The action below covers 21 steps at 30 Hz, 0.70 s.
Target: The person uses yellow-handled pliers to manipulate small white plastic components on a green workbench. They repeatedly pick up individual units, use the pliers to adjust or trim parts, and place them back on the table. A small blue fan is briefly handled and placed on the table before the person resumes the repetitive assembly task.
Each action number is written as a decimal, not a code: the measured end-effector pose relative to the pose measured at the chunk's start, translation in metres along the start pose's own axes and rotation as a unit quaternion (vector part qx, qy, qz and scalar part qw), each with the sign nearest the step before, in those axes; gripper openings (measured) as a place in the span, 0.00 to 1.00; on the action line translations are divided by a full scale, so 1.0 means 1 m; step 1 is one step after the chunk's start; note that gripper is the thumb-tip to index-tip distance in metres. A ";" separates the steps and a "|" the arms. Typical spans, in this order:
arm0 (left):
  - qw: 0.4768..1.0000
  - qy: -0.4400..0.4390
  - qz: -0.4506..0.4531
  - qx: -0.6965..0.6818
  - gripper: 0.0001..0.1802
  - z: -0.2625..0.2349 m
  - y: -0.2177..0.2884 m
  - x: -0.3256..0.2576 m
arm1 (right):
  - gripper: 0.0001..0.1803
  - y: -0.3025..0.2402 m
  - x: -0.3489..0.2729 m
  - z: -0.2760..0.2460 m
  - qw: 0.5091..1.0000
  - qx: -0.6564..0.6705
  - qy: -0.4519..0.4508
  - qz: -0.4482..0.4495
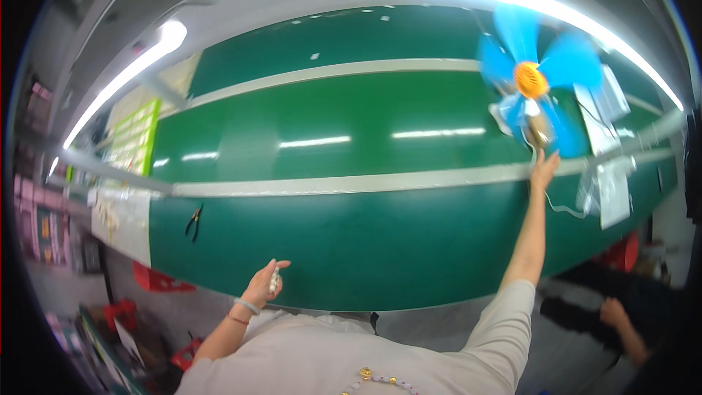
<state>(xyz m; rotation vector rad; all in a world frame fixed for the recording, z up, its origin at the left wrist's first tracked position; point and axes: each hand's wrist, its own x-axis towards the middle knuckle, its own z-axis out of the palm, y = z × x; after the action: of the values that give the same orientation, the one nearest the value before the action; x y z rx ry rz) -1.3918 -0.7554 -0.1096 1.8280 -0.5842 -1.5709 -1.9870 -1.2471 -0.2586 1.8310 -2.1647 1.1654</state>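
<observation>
My left hand (265, 283) is closed near the front edge of the green table, below the pliers. Several small white pieces (274, 280) show between its fingers; their kind is too small to make out. My right arm stretches far forward to the right. My right hand (543, 170) is at the lower part of a fan (531, 80) with blue blades and an orange hub, below a brownish part of it. Blur hides whether the fingers grip it or only touch it. A pair of pliers (194, 223) with dark handles lies on the table's left side.
A pale rail (351, 184) runs across the green table (365, 241). A green-edged rack (135, 135) stands at left. Plastic bags and white sheets (614, 190) lie at right, near a white cable (563, 209). Another person's hand (614, 313) shows at lower right.
</observation>
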 end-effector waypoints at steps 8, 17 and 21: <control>0.995 -0.040 -0.044 -0.086 0.31 -0.062 -0.037 -0.025 | 0.31 -0.174 -0.220 -0.101 0.995 -0.073 0.046 0.053; 0.981 -0.082 0.022 -0.174 0.32 -0.233 -0.142 -0.100 | 0.33 -0.460 -0.488 -0.137 0.986 -0.018 -0.139 -0.095; 0.971 -0.050 0.037 -0.231 0.31 -0.345 -0.192 -0.152 | 0.28 -0.530 -0.539 -0.140 0.978 -0.055 -0.182 -0.085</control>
<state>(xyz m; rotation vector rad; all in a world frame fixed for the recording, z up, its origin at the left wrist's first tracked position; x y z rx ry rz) -1.0967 -0.4523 -0.1179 1.3707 -0.2924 -1.5949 -1.4279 -0.7261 -0.1729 2.2715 -2.1320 0.7059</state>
